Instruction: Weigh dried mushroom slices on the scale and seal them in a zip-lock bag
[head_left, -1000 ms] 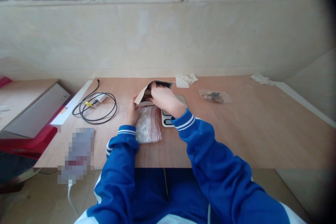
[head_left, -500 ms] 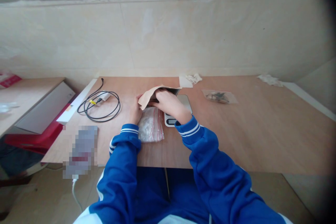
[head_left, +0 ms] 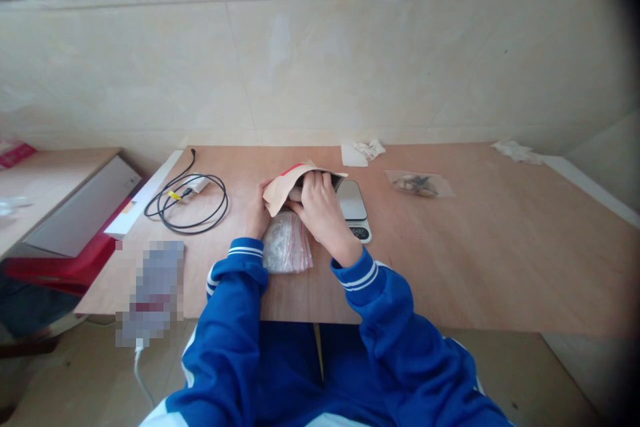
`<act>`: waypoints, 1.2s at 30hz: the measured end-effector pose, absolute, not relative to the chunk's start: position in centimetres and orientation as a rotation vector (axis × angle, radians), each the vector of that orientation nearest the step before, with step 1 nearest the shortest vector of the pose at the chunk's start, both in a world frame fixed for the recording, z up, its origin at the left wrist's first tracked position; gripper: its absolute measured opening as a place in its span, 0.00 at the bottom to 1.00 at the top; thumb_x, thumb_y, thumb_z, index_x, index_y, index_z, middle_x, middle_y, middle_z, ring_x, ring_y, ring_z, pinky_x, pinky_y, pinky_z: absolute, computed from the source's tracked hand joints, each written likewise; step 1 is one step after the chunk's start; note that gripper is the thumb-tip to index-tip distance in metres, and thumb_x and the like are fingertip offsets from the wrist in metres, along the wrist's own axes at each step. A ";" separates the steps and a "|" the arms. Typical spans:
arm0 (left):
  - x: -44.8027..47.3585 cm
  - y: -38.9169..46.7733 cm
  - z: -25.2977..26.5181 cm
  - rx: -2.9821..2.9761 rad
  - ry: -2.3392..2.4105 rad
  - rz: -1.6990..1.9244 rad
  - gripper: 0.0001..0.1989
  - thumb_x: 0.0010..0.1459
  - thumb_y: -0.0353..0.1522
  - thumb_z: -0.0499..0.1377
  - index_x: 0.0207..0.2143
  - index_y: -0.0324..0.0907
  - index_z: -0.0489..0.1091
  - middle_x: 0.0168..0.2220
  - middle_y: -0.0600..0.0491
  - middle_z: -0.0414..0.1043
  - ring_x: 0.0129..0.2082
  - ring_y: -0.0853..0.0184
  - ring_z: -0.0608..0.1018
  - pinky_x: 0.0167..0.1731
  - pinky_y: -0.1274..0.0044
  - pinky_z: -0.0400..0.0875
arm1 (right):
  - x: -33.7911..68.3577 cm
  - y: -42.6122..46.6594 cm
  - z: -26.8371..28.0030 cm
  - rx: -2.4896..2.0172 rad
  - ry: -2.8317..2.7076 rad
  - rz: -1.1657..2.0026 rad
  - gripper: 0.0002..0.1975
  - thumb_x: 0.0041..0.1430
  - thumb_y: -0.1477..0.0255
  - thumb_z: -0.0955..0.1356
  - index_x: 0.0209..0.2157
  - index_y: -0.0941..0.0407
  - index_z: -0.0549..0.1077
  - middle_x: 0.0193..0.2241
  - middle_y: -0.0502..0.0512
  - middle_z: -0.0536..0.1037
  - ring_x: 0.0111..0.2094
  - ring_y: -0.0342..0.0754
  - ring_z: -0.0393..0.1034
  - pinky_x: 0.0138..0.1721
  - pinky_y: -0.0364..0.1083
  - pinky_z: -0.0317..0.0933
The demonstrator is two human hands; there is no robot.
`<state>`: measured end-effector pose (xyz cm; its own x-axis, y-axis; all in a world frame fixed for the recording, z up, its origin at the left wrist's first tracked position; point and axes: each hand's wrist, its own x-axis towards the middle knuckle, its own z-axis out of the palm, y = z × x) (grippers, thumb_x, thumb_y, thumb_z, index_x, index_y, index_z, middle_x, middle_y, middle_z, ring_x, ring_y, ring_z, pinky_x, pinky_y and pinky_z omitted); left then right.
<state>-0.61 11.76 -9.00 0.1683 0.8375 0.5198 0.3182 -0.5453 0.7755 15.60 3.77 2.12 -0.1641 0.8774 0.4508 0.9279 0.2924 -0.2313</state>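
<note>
A brown paper bag (head_left: 281, 192) is held tilted over the middle of the table, its mouth facing me. My left hand (head_left: 257, 213) is closed on the bag's left side. My right hand (head_left: 323, 210) reaches into the mouth with bent fingers; the fingertips are inside, and whatever they hold is hidden. Right under the bag lies a stack of clear zip bags (head_left: 287, 247) with red seal lines. Partly behind my right hand stands a small white kitchen scale (head_left: 354, 203) with a metal plate and a dark display.
A filled clear zip bag (head_left: 419, 184) lies to the right of the scale. At the left are a coiled black cable (head_left: 220, 213) and a blurred-out device (head_left: 155, 293) with a white lead. Crumpled tissue (head_left: 370, 149) and white paper (head_left: 354, 156) lie near the wall.
My right hand has drawn back slightly out of the bag's mouth, with its fingers more bent. More of the scale shows now. My left hand keeps its hold on the bag.
</note>
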 end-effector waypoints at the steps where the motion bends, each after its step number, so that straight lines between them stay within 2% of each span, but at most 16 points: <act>1: -0.6 11.8 -9.0 1.944 1.089 1.369 0.24 0.54 0.28 0.59 0.54 0.43 0.62 0.50 0.47 0.69 0.51 0.59 0.72 0.54 0.62 0.64 | 15.7 3.8 2.0 -1.601 -2.057 -0.113 0.21 0.60 0.69 0.66 0.51 0.69 0.66 0.47 0.74 0.69 0.49 0.64 0.62 0.53 0.61 0.57; 6: -0.7 11.8 -9.2 1.903 1.118 1.362 0.25 0.51 0.28 0.60 0.53 0.45 0.63 0.48 0.48 0.71 0.49 0.58 0.74 0.51 0.62 0.67 | 16.6 3.7 1.7 -1.485 -2.014 0.058 0.16 0.60 0.74 0.64 0.50 0.60 0.68 0.50 0.67 0.68 0.54 0.61 0.60 0.54 0.59 0.58; 11: -0.8 12.4 -9.7 1.919 1.123 1.374 0.24 0.52 0.28 0.58 0.53 0.44 0.62 0.49 0.48 0.70 0.50 0.59 0.73 0.52 0.62 0.66 | 17.6 2.4 2.8 -1.165 -1.940 0.356 0.10 0.63 0.74 0.61 0.45 0.55 0.70 0.44 0.57 0.74 0.47 0.51 0.68 0.50 0.50 0.63; 15: -1.0 13.0 -10.4 1.870 1.174 1.425 0.23 0.54 0.29 0.58 0.53 0.43 0.62 0.50 0.47 0.69 0.52 0.59 0.72 0.53 0.63 0.65 | 18.6 0.9 3.0 -1.206 -1.593 0.209 0.11 0.66 0.67 0.58 0.45 0.54 0.67 0.44 0.58 0.74 0.47 0.50 0.70 0.48 0.49 0.63; 18: -1.1 13.3 -10.8 1.824 1.264 1.440 0.24 0.53 0.30 0.60 0.53 0.43 0.62 0.48 0.47 0.70 0.50 0.57 0.73 0.51 0.62 0.67 | 20.3 1.4 1.1 -1.301 -1.214 0.118 0.15 0.68 0.64 0.52 0.41 0.55 0.64 0.38 0.59 0.73 0.39 0.48 0.71 0.40 0.46 0.66; 20: -1.1 13.4 -10.8 1.774 1.332 1.455 0.23 0.53 0.30 0.61 0.52 0.41 0.63 0.46 0.45 0.71 0.46 0.56 0.75 0.50 0.61 0.68 | 21.9 2.7 -1.0 -1.357 -1.070 0.145 0.17 0.68 0.63 0.49 0.40 0.55 0.63 0.33 0.57 0.72 0.34 0.47 0.71 0.35 0.45 0.65; 22: -1.0 13.4 -10.8 1.736 1.374 1.476 0.22 0.53 0.30 0.61 0.51 0.40 0.63 0.44 0.44 0.72 0.45 0.54 0.76 0.49 0.60 0.68 | 23.4 4.2 -3.3 -1.414 -1.069 0.218 0.16 0.68 0.61 0.51 0.40 0.55 0.62 0.34 0.56 0.71 0.33 0.47 0.69 0.34 0.45 0.64; 24: -0.9 13.4 -10.7 1.728 1.403 1.494 0.22 0.54 0.31 0.62 0.51 0.39 0.62 0.44 0.43 0.72 0.46 0.54 0.75 0.50 0.60 0.68 | 24.4 5.6 -5.2 -1.457 -1.165 0.214 0.14 0.67 0.63 0.53 0.41 0.56 0.61 0.34 0.58 0.71 0.35 0.48 0.68 0.36 0.46 0.63; 28: -0.9 13.4 -10.6 1.779 1.468 1.483 0.23 0.53 0.32 0.62 0.51 0.38 0.62 0.46 0.43 0.72 0.47 0.56 0.76 0.48 0.63 0.70 | 24.7 7.0 -7.3 -1.643 -1.569 -0.017 0.13 0.65 0.69 0.55 0.42 0.60 0.65 0.41 0.66 0.70 0.44 0.55 0.64 0.46 0.54 0.58; 30: -0.9 13.5 -10.6 1.789 1.474 1.475 0.23 0.53 0.32 0.62 0.50 0.38 0.61 0.46 0.43 0.72 0.47 0.57 0.76 0.46 0.65 0.72 | 24.3 7.1 -7.6 -1.759 -1.774 -0.100 0.14 0.65 0.71 0.55 0.43 0.62 0.67 0.44 0.69 0.69 0.46 0.59 0.63 0.47 0.57 0.56; 33: -0.9 13.5 -10.6 1.786 1.466 1.492 0.23 0.53 0.32 0.63 0.50 0.38 0.61 0.46 0.43 0.72 0.46 0.58 0.76 0.45 0.66 0.73 | 23.7 6.7 -7.8 -1.809 -1.963 -0.107 0.16 0.66 0.70 0.56 0.47 0.61 0.68 0.50 0.71 0.67 0.51 0.62 0.61 0.49 0.61 0.54; 36: -0.9 13.4 -10.5 1.801 1.466 1.502 0.23 0.53 0.32 0.63 0.50 0.38 0.62 0.46 0.43 0.72 0.47 0.57 0.76 0.45 0.66 0.72 | 23.6 6.4 -7.3 -1.727 -1.930 -0.033 0.19 0.67 0.67 0.55 0.53 0.59 0.65 0.54 0.69 0.65 0.55 0.61 0.58 0.53 0.62 0.52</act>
